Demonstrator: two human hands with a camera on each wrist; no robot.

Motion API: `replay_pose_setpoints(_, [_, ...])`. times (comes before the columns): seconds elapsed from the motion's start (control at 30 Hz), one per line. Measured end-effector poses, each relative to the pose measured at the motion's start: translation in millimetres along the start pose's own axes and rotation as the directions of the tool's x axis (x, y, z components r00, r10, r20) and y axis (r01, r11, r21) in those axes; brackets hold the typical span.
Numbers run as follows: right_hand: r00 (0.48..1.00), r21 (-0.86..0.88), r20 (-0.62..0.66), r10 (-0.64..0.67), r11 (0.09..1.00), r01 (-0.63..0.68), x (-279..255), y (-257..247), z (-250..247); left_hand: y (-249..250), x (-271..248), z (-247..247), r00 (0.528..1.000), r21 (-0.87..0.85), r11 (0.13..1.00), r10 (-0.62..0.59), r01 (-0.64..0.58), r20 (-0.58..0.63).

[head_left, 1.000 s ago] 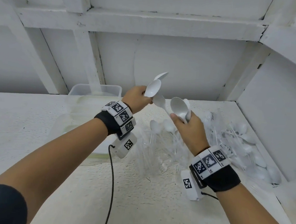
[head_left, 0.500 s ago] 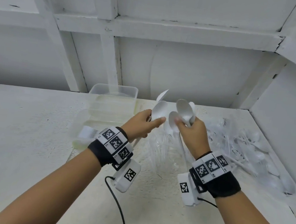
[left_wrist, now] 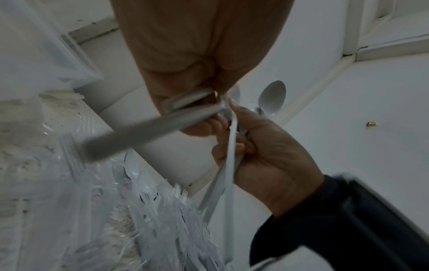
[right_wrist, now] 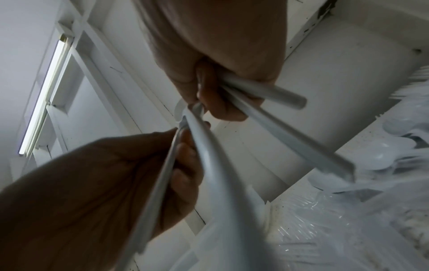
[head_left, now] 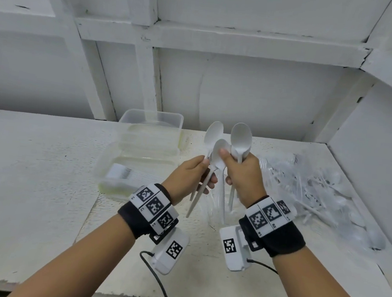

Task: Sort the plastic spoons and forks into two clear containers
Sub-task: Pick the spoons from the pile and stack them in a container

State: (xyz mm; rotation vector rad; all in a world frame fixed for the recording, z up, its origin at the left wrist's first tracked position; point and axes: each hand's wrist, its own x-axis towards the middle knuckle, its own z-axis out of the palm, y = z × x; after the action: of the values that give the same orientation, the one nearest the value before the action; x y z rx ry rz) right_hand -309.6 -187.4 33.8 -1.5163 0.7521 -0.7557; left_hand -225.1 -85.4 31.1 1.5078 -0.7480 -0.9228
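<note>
Both hands are raised side by side over the white counter, each holding white plastic spoons with bowls up. My left hand (head_left: 193,174) grips spoon handles (head_left: 199,194), one bowl (head_left: 213,133) standing above it. My right hand (head_left: 240,174) grips a few spoons (head_left: 241,138), its thumb on one bowl (head_left: 221,150). In the left wrist view my fingers (left_wrist: 185,110) curl round grey handles, with the right hand (left_wrist: 267,152) beside. The right wrist view shows handles (right_wrist: 278,132) crossing. A nearer clear container (head_left: 102,170) holds white forks (head_left: 125,174); another clear container (head_left: 180,125) stands behind it.
A heap of loose white cutlery and clear wrapping (head_left: 317,191) covers the counter's right side up to the wall (head_left: 381,154). White beams and a back wall stand behind. The counter's front edge (head_left: 33,286) runs below my forearms. Wrist camera cables (head_left: 160,286) hang down.
Both hands have come closer together and nearer to me, and the spoons now stand more upright. The view has tilted, so the containers appear further left and back.
</note>
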Motion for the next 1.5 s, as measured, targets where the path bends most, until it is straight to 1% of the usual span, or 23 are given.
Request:
replay_pose_setpoints(0.1, [0.998,0.045,-0.063,-0.01,0.999,0.013,4,-4,-5,0,-4,-1,0.998,-0.044,0.998,-0.04,0.042,0.044])
replay_pose_setpoints(0.17, [0.998,0.059,-0.056,-0.039,0.997,0.043,5,-5,-5,2,-8,-2,0.99,-0.038,0.996,-0.078,0.084,0.121])
replay_pose_setpoints(0.27, [0.995,0.059,-0.061,-0.081,0.995,0.085,5,-4,-4,6,-13,-3,0.958,-0.081,0.984,-0.135,0.16,0.255])
replay_pose_setpoints(0.33, [0.996,0.089,-0.063,-0.063,0.994,0.069,4,-3,-3,6,-14,-5,0.943,-0.095,0.979,-0.146,0.182,0.3])
replay_pose_setpoints(0.4, [0.998,0.074,-0.05,-0.035,0.997,0.039,3,-1,-4,4,-13,-7,0.938,-0.095,0.977,-0.152,0.19,0.311])
replay_pose_setpoints(0.5, [0.998,0.006,-0.048,-0.043,0.999,0.044,3,3,-4,1,-10,-7,0.945,-0.105,0.974,-0.163,0.2,0.285])
replay_pose_setpoints(0.6, [0.996,-0.024,-0.058,-0.066,0.998,0.064,3,6,-3,2,-9,-5,0.943,-0.216,0.949,-0.161,0.229,0.29])
replay_pose_setpoints(0.7, [0.997,-0.004,-0.034,-0.064,0.998,0.063,3,8,-3,4,-9,-3,0.939,-0.278,0.93,-0.15,0.24,0.308])
replay_pose_setpoints(0.83, [0.999,0.096,0.035,-0.021,0.995,0.018,1,8,-3,3,-9,1,0.943,-0.319,0.921,-0.125,0.226,0.308])
replay_pose_setpoints(1.03, [0.994,0.063,0.108,0.009,0.998,-0.016,1,8,-7,0,-9,1,0.931,-0.351,0.898,-0.142,0.264,0.336])
replay_pose_setpoints(1.13, [0.992,0.019,0.123,0.026,0.999,-0.029,1,6,-7,-1,-10,3,0.947,-0.332,0.914,-0.134,0.232,0.292])
replay_pose_setpoints(1.23, [0.994,0.066,0.085,0.074,0.995,-0.079,-3,6,-4,-1,-6,3,0.983,-0.241,0.959,-0.114,0.147,0.144])
replay_pose_setpoints(1.3, [0.994,0.12,0.071,0.089,0.988,-0.097,-5,6,-3,-2,-3,3,0.995,-0.21,0.973,-0.087,0.097,0.058])
replay_pose_setpoints(1.37, [0.996,0.125,0.069,0.047,0.991,-0.056,-7,8,-1,-5,0,4,0.997,-0.223,0.972,-0.072,0.074,0.017])
replay_pose_setpoints(1.43, [0.999,0.059,0.041,-0.023,0.998,0.021,-8,11,0,-9,2,6,0.998,-0.239,0.969,-0.069,0.065,-0.009])
replay_pose_setpoints(1.5, [0.998,0.019,0.005,-0.067,0.998,0.067,-9,14,1,-11,3,10,0.998,-0.244,0.968,-0.056,0.048,-0.025])
